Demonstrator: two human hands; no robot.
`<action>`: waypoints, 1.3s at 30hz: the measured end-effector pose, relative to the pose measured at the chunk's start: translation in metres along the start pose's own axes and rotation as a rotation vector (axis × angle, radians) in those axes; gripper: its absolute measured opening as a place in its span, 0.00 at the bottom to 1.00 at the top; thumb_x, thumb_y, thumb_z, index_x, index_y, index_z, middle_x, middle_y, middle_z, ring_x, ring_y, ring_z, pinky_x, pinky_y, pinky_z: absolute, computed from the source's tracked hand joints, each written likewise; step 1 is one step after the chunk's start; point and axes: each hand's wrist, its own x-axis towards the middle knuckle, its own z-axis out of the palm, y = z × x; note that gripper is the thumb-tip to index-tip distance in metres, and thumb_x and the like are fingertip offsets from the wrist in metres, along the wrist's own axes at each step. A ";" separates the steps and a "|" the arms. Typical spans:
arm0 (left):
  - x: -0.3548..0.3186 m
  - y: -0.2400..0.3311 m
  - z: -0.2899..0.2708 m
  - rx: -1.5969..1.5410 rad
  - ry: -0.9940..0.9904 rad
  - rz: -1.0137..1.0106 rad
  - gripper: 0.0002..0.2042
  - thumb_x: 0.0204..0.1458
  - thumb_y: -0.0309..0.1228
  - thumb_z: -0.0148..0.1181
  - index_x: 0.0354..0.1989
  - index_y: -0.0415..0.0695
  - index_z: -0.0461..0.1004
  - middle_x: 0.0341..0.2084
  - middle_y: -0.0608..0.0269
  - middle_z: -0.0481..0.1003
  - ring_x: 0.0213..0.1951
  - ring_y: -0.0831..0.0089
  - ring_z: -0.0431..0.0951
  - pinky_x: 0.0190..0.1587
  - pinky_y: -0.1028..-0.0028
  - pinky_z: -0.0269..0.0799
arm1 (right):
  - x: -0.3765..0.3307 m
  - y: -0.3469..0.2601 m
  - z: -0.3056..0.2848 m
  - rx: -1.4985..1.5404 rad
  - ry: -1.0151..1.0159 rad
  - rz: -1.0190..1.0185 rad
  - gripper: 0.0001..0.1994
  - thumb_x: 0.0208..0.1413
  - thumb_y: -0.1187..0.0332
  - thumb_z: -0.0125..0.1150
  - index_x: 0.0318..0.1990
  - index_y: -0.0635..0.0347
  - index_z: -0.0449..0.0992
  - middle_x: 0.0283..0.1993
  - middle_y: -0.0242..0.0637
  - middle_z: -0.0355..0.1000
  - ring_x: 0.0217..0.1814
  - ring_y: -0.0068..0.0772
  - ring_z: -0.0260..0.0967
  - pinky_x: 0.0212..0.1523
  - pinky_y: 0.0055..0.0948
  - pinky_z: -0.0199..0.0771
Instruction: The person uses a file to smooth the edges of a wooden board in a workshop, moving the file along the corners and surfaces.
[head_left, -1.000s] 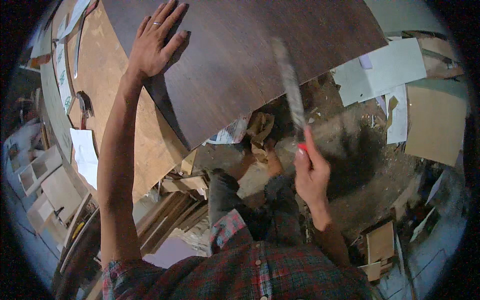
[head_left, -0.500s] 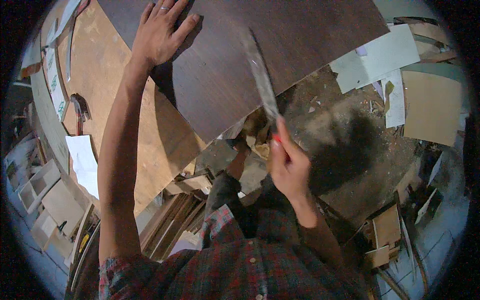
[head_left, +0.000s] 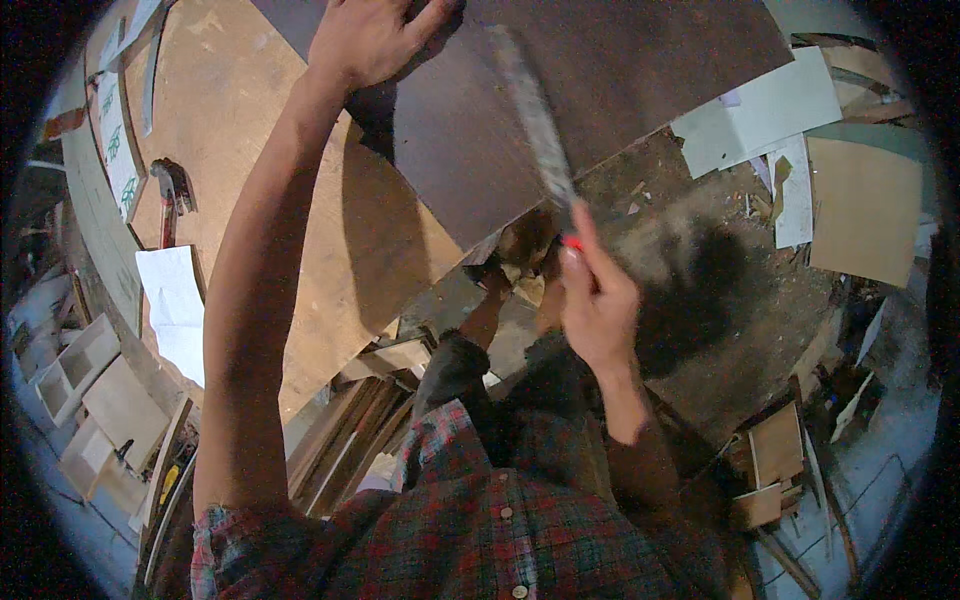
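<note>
A dark brown board (head_left: 440,150) lies over a lighter plywood surface (head_left: 310,300), one corner jutting toward me. My left hand (head_left: 370,40) rests flat on the board at the top of the view, thumb stretched out; its fingertips pass out of the picture. My right hand (head_left: 600,300) is wrapped round the red handle of a long flat metal file (head_left: 540,120), index finger laid along it. The file slants away from me across the board's right-hand edge, its blade smeared by motion.
A claw hammer (head_left: 170,205) and a creased white paper (head_left: 172,300) lie at the left of the plywood. White sheets (head_left: 750,115) and a tan panel (head_left: 865,205) lie at the far right. Wood strips (head_left: 350,435) are stacked beside my legs. Debris dots the floor.
In the picture the board, plywood and left hand have shifted right, the hand also upward. My right hand and the file sit further right and slightly lower, still across the board's edge.
</note>
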 end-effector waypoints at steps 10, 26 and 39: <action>0.003 0.000 0.007 -0.001 0.039 0.015 0.36 0.62 0.54 0.43 0.73 0.44 0.58 0.74 0.45 0.53 0.76 0.48 0.48 0.75 0.48 0.39 | -0.002 -0.017 0.019 0.041 -0.063 0.062 0.23 0.68 0.74 0.52 0.70 0.62 0.66 0.52 0.42 0.80 0.43 0.21 0.71 0.48 0.25 0.73; -0.002 -0.004 0.007 -0.012 0.136 0.064 0.35 0.63 0.53 0.43 0.72 0.43 0.59 0.73 0.44 0.54 0.75 0.48 0.50 0.75 0.49 0.42 | -0.071 -0.012 0.007 -0.029 -0.057 0.112 0.24 0.67 0.76 0.51 0.71 0.64 0.64 0.32 0.28 0.68 0.30 0.16 0.58 0.32 0.18 0.64; -0.002 -0.005 0.014 -0.018 0.126 0.090 0.35 0.64 0.53 0.40 0.73 0.41 0.58 0.73 0.43 0.54 0.76 0.48 0.48 0.75 0.48 0.41 | -0.069 -0.013 0.058 -0.032 -0.016 0.062 0.24 0.69 0.74 0.51 0.71 0.65 0.63 0.33 0.25 0.69 0.31 0.14 0.58 0.31 0.19 0.63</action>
